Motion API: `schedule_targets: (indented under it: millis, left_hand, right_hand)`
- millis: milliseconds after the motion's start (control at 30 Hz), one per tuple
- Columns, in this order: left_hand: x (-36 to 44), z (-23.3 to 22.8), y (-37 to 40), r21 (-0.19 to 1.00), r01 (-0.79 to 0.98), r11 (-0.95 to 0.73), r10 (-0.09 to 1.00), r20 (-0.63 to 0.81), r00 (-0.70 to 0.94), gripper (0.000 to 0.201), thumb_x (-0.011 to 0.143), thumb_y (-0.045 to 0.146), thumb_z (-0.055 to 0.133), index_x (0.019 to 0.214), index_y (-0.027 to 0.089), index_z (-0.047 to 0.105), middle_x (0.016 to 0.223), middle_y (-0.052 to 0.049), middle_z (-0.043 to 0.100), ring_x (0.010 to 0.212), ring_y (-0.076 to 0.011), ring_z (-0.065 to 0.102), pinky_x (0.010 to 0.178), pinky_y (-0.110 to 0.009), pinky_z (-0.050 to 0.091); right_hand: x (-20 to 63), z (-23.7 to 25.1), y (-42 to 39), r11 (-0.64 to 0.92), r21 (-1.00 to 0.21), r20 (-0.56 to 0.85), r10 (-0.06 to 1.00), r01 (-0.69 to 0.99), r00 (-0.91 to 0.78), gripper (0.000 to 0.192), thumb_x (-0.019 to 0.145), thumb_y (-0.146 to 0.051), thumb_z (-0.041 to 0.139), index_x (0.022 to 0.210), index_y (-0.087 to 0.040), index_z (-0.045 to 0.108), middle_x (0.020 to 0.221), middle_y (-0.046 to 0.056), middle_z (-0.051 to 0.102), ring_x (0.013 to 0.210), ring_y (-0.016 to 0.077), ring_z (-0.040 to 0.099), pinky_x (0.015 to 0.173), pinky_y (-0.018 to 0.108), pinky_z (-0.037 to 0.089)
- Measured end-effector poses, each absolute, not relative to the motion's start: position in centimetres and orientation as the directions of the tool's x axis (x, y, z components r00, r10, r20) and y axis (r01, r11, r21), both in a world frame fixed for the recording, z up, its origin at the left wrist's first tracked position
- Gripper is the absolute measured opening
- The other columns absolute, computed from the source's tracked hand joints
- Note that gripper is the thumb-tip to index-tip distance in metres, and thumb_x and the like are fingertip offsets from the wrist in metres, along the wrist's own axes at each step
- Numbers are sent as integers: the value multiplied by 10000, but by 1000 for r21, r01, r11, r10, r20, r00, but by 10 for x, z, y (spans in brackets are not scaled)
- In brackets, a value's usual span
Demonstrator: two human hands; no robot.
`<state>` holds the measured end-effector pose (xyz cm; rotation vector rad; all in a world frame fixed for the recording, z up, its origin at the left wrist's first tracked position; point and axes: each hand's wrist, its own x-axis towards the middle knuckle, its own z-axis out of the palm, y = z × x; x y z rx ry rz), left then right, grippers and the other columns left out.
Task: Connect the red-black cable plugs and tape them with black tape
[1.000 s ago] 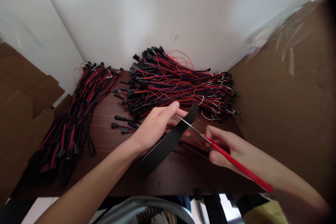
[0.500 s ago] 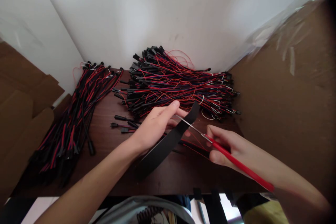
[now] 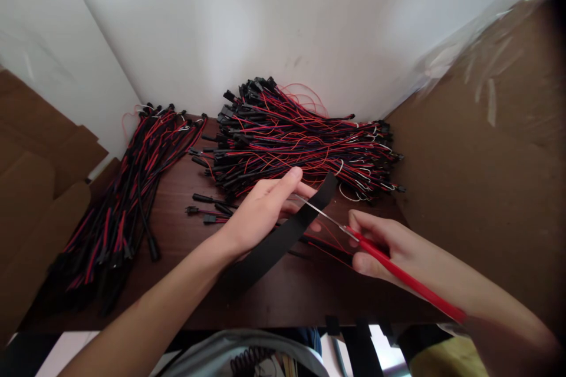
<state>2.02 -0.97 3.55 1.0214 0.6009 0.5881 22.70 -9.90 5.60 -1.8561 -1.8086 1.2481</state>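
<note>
At centre frame my left hand pinches a long black strip, fingers closed on its upper part, while my right hand at lower right is wrapped round a red-handled tool whose thin metal tip lies across the strip near its top end. Over the last second little has moved: the strip's lower tail has dropped flatter toward the table and swung slightly left, the tool's handle has sunk a touch, and both grips hold as they were. I read that as the tip being worked steadily at one spot on the strip rather than a fresh move begun.

From the left of the frame: flattened brown cardboard leans at the edge, then a long bundle of red-and-black wires runs diagonally down the dark wooden table. A few loose black connectors lie just left of my left hand. Behind my hands, at upper centre, sits a larger heap of red-and-black wire leads against the white wall, which folds into a corner. More brown cardboard, with clear film over its upper edge, fills the right side.
</note>
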Motion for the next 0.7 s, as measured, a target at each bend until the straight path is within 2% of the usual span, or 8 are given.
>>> schedule_targets:
  millis: [433, 700]
  left_hand:
    - [19, 41, -10, 894, -167, 415, 690, -190, 698, 621, 800, 678, 565, 897, 85, 722, 753, -113, 707, 679, -205, 672, 668, -303, 510]
    - [19, 40, -10, 899, -158, 409, 689, -191, 700, 614, 818, 673, 540, 895, 91, 722, 760, -112, 706, 690, -206, 672, 674, -303, 506]
  right_hand:
    - [230, 56, -99, -223, -716, -431, 887, 662, -167, 625, 717, -832, 508, 748, -218, 395, 689, -28, 390, 606, 118, 332, 512, 244, 295]
    - [228, 59, -98, -212, -737, -422, 886, 642, -192, 547, 765, -741, 564, 759, -211, 429, 709, -20, 392, 612, 118, 327, 514, 240, 299]
